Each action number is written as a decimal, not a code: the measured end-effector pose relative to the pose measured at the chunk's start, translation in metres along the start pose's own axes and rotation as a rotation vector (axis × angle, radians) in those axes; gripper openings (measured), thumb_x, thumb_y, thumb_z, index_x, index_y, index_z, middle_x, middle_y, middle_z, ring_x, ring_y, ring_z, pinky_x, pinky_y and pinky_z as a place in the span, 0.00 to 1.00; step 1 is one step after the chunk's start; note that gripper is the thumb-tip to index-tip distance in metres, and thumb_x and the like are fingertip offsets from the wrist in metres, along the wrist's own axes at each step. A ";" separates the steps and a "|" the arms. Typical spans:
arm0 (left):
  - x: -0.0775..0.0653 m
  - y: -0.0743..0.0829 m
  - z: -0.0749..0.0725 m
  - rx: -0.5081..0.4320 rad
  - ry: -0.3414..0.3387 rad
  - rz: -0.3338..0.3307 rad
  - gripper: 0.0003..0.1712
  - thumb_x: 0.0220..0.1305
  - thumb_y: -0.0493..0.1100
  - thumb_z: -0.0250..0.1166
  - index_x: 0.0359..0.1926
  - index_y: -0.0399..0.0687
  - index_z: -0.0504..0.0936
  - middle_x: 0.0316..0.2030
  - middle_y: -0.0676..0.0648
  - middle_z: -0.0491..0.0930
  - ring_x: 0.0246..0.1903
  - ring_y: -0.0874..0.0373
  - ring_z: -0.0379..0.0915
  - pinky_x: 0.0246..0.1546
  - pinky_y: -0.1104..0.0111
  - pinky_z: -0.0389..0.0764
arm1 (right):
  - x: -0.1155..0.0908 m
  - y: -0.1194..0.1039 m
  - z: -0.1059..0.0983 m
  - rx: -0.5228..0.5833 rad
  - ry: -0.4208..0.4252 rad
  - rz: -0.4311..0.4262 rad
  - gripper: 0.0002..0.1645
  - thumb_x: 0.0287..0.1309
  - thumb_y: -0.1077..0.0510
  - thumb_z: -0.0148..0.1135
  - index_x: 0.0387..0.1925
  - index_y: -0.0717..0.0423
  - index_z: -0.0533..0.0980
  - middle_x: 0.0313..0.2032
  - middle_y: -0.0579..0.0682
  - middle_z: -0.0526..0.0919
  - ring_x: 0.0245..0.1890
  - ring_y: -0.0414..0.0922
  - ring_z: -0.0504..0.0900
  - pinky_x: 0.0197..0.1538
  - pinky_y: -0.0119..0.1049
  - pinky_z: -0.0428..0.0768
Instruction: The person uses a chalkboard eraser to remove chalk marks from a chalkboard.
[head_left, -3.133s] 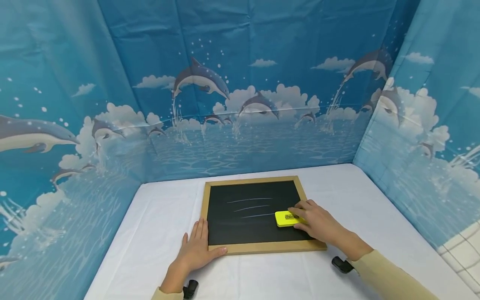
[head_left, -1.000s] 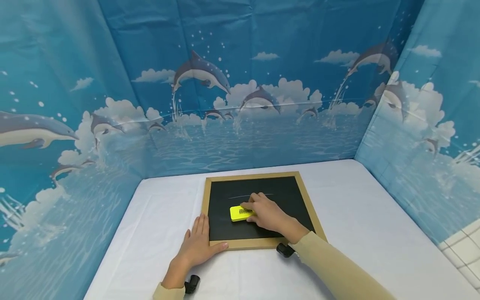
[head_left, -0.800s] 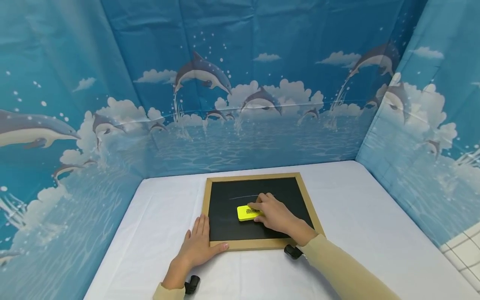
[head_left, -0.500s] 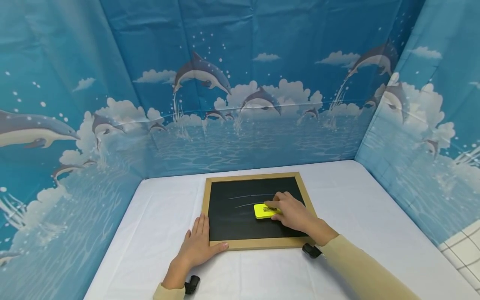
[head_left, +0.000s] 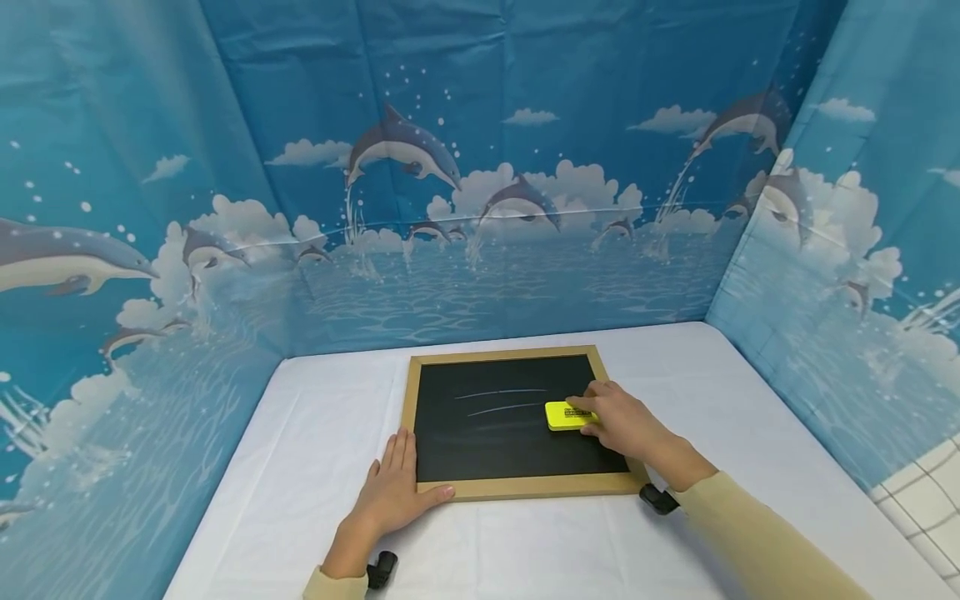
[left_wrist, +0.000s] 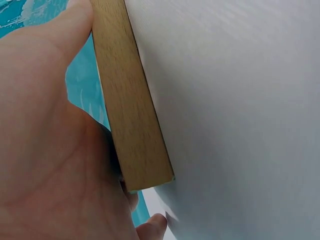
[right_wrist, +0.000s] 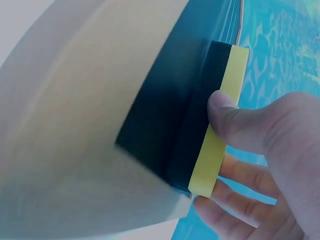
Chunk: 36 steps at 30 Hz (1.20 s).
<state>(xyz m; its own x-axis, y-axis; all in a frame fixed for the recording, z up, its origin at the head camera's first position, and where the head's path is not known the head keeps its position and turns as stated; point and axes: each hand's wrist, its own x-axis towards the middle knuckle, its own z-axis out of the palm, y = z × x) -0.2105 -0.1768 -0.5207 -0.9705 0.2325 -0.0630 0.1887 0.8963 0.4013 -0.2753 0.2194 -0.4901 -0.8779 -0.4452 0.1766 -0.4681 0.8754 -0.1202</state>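
A small chalkboard (head_left: 480, 454) in a light wooden frame lies on the white table. My right hand (head_left: 626, 423) grips a yellow board eraser (head_left: 561, 416) over the right part of the black surface. In the right wrist view the thumb presses one long side of the eraser (right_wrist: 215, 155), fingers on the other, its black felt side towards the board (right_wrist: 160, 100). Two pale chalk lines (head_left: 502, 409) run across the board left of the eraser, with a faint smear below them. My left hand (head_left: 393, 492) rests at the lower left corner, fingers straight along the wooden frame (left_wrist: 130, 110), thumb on the front edge.
White cloth (head_left: 315, 433) covers the table around the board. A blue curtain (head_left: 480, 283) printed with dolphins hangs behind and along both sides. Black wrist cameras (head_left: 658, 499) sit at both wrists, the right one close to the board's front edge.
The right hand moved the eraser left across the board, then back right. Of three chalk lines, the lowest is now only a faint smear. The left hand stays at the corner.
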 end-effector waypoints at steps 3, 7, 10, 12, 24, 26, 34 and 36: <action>0.000 0.000 0.000 -0.003 0.000 0.003 0.72 0.54 0.81 0.60 0.78 0.33 0.45 0.79 0.35 0.39 0.77 0.39 0.36 0.67 0.34 0.49 | -0.002 0.003 -0.001 0.006 0.000 0.021 0.33 0.54 0.53 0.78 0.62 0.48 0.80 0.46 0.51 0.78 0.43 0.48 0.74 0.46 0.44 0.81; 0.001 0.000 0.000 -0.011 -0.005 0.006 0.72 0.55 0.80 0.61 0.78 0.33 0.45 0.79 0.35 0.39 0.77 0.39 0.36 0.67 0.34 0.49 | -0.003 0.004 0.000 0.022 -0.012 0.032 0.33 0.54 0.53 0.78 0.63 0.48 0.80 0.47 0.51 0.78 0.44 0.49 0.75 0.47 0.45 0.81; 0.001 -0.003 0.002 -0.021 0.006 0.013 0.71 0.55 0.79 0.62 0.78 0.32 0.45 0.79 0.34 0.39 0.77 0.38 0.36 0.67 0.33 0.48 | -0.003 0.003 0.002 0.026 -0.008 0.029 0.33 0.54 0.53 0.78 0.63 0.49 0.80 0.47 0.52 0.78 0.44 0.50 0.75 0.47 0.46 0.81; 0.002 -0.005 0.004 -0.012 0.013 0.013 0.71 0.55 0.80 0.60 0.79 0.33 0.44 0.79 0.35 0.38 0.77 0.40 0.35 0.67 0.34 0.48 | -0.002 0.002 0.002 0.030 -0.002 0.029 0.33 0.54 0.53 0.78 0.63 0.49 0.79 0.47 0.52 0.78 0.45 0.50 0.75 0.48 0.47 0.81; 0.004 0.000 -0.003 0.007 0.001 0.007 0.71 0.56 0.79 0.61 0.79 0.33 0.44 0.79 0.36 0.37 0.77 0.40 0.35 0.68 0.36 0.49 | 0.002 0.003 -0.002 0.072 -0.030 0.058 0.34 0.55 0.55 0.77 0.64 0.50 0.78 0.49 0.53 0.77 0.47 0.52 0.74 0.50 0.49 0.80; 0.005 0.000 -0.004 0.001 0.003 0.012 0.71 0.55 0.79 0.61 0.79 0.33 0.44 0.79 0.35 0.38 0.77 0.40 0.35 0.68 0.36 0.50 | 0.005 0.005 -0.002 0.071 -0.031 0.064 0.34 0.55 0.55 0.76 0.65 0.49 0.78 0.49 0.53 0.77 0.47 0.52 0.74 0.50 0.49 0.80; 0.005 -0.002 -0.002 -0.002 -0.004 0.007 0.71 0.56 0.80 0.61 0.79 0.33 0.44 0.79 0.36 0.38 0.77 0.40 0.35 0.68 0.36 0.50 | 0.013 0.008 0.000 0.071 -0.024 0.070 0.34 0.55 0.56 0.77 0.64 0.50 0.78 0.49 0.54 0.78 0.47 0.53 0.74 0.51 0.49 0.80; 0.004 -0.002 -0.002 -0.003 -0.004 0.008 0.71 0.56 0.79 0.61 0.79 0.33 0.44 0.79 0.35 0.38 0.77 0.40 0.35 0.68 0.36 0.50 | 0.014 0.008 0.001 0.075 -0.018 0.072 0.34 0.54 0.56 0.77 0.64 0.51 0.78 0.49 0.55 0.78 0.47 0.53 0.74 0.51 0.50 0.80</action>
<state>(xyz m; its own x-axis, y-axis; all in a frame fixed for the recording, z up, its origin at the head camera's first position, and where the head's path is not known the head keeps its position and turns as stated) -0.2150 -0.1781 -0.5203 -0.9684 0.2414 -0.0628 0.1963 0.8930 0.4050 -0.2918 0.2198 -0.4892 -0.9110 -0.3851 0.1474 -0.4090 0.8893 -0.2046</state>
